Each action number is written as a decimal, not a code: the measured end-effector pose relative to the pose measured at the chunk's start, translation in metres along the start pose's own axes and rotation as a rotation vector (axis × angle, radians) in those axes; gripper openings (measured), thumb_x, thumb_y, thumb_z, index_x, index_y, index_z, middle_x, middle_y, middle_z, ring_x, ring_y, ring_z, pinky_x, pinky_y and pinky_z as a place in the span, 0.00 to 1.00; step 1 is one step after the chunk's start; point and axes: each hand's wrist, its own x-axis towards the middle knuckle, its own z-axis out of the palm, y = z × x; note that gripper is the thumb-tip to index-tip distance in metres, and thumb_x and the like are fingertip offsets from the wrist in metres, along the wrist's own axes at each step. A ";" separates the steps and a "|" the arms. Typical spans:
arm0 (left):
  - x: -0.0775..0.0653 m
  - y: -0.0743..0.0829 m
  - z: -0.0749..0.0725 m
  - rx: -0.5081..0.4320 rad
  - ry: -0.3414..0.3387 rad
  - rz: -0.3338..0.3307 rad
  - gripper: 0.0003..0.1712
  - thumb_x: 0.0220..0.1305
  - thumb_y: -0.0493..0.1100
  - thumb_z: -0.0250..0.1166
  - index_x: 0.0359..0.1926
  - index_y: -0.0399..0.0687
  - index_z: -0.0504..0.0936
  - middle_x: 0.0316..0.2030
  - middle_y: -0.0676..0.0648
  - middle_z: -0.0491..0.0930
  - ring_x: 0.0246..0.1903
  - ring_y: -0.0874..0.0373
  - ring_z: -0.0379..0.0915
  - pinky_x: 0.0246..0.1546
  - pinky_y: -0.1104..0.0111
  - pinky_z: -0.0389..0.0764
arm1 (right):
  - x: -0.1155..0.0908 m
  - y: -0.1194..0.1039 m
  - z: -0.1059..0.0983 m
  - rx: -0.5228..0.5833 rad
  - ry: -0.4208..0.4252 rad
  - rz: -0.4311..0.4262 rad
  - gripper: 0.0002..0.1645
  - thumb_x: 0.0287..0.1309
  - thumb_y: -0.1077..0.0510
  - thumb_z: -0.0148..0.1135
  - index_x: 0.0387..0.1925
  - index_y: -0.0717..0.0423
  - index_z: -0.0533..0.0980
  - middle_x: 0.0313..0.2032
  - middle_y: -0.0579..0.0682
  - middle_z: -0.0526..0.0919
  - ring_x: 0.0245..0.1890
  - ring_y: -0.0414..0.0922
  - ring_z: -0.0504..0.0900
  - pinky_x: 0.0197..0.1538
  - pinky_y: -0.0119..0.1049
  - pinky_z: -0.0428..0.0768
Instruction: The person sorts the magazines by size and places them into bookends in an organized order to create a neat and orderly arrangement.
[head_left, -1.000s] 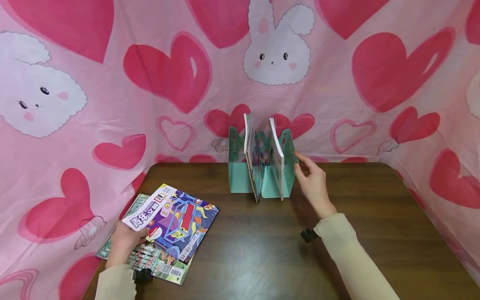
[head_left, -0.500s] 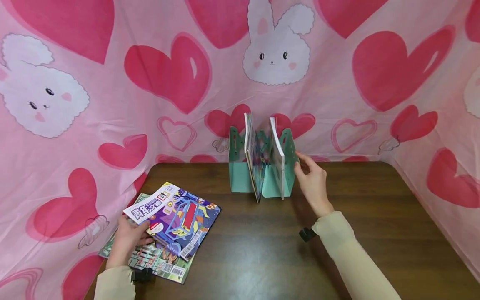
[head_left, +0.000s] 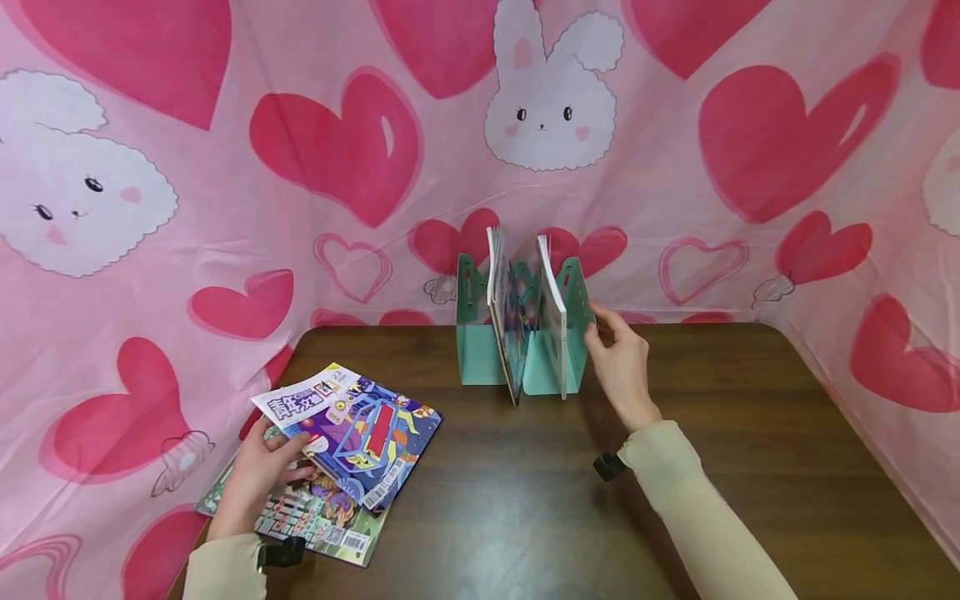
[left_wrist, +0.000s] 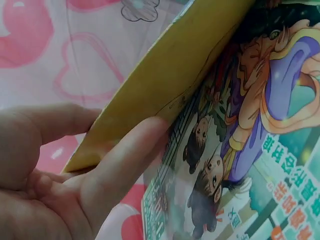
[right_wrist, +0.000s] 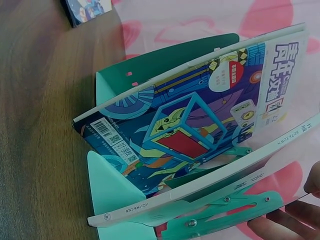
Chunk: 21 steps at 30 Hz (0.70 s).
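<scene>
My left hand (head_left: 251, 475) pinches the left edge of a purple-blue magazine (head_left: 378, 433) with a white title strip. That edge is raised, and in the left wrist view its yellow underside (left_wrist: 145, 90) shows between thumb and fingers. Underneath lies a second magazine (head_left: 348, 533), its cover (left_wrist: 220, 165) printed with cartoon figures. At the back of the table a green book rack (head_left: 480, 358) holds upright magazines (head_left: 555, 308), one with the same purple-blue cover (right_wrist: 185, 120). My right hand (head_left: 621, 367) grips the rack's right side panel, thumb in front; some fingertips are hidden behind it.
The dark wooden table (head_left: 480, 500) carries the rack and the flat magazines. A pink cloth (head_left: 675, 167) with hearts and rabbits hangs close behind the table and along both sides. Each wrist wears a black strap mount.
The left hand has slid its thumb onto the top magazine's edge and lifted that edge, tilting the magazine off the one below. The right hand stays on the rack.
</scene>
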 end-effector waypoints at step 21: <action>-0.025 0.038 0.028 -0.033 0.151 0.331 0.38 0.74 0.30 0.60 0.79 0.47 0.57 0.51 0.29 0.84 0.30 0.62 0.87 0.27 0.56 0.88 | -0.003 0.002 0.005 0.006 0.011 -0.037 0.21 0.69 0.65 0.62 0.62 0.60 0.81 0.56 0.59 0.87 0.45 0.57 0.88 0.45 0.10 0.73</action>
